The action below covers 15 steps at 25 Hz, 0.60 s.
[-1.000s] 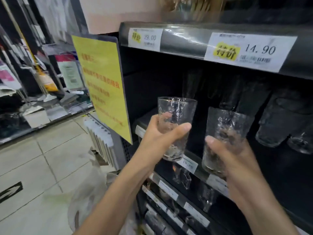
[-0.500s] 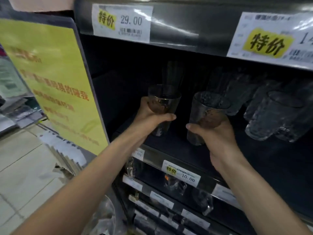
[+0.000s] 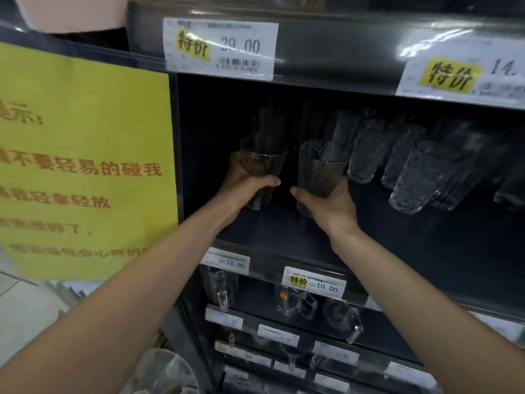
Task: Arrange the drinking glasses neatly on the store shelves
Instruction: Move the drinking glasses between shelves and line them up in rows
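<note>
while both arms reach into the dark middle shelf, each hand is wrapped round one drinking glass. the left hand grips the left glass about its lower half. its thumb lies across the near side, pointing right, and the other fingers curl round the far side, where they show only dimly through the glass. the right hand holds the right glass in mirror fashion, thumb pointing left across the front and the rest of the fingers bent round the far side, mostly hidden. the two thumb tips are near each other but apart.

both glasses are upright, mouths up, side by side with a narrow gap between them. they are near the left end of the shelf and a little back from its front edge. their bases are low over the shelf board; whether they touch it cannot be told.

just right of the right glass stands a group of clear textured glasses, in rows running toward the right end of the shelf. a yellow sign with red writing hangs at the left end of the shelf unit. on the shelf edges sit a 29.00 tag above the hands and a 12.00 tag and a 10.00 tag below them. smaller glassware stands on the shelf beneath.
</note>
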Motion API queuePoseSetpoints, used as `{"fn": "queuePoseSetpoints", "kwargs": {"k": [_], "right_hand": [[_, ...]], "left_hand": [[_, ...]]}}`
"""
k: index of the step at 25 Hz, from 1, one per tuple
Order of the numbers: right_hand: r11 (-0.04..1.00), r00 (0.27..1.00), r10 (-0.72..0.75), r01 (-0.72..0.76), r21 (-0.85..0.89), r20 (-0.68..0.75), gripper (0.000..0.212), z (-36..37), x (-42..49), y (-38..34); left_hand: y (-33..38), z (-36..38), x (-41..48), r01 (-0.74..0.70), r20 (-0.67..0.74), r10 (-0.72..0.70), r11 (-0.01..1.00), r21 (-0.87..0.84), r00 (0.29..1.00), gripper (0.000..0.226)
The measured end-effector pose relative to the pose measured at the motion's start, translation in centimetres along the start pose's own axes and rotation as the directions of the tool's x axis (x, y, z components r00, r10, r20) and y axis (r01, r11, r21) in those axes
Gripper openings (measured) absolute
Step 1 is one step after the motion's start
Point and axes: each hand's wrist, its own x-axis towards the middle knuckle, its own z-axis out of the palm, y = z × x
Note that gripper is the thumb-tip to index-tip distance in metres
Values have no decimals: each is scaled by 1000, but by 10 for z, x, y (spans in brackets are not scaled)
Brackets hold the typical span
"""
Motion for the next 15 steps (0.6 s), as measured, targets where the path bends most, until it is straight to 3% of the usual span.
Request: {"fn": "queuePoseSetpoints", "kwargs": {"k": [4, 7, 15], "right_hand": [[998, 999, 24, -26, -64, -45, 76, 10, 17, 8], [998, 997, 20, -24, -55, -68, 76, 19, 29, 9], [980, 976, -78, 38, -196, -202, 74, 56, 78, 16]], "left_hand": [[-5, -6, 12, -36, 37, 35, 999, 29, 999, 86], [-11, -1, 15, -63, 17, 63, 998, 10, 998, 61], [-21, 5, 32, -143, -69, 146, 989, 35, 987, 61]]}}
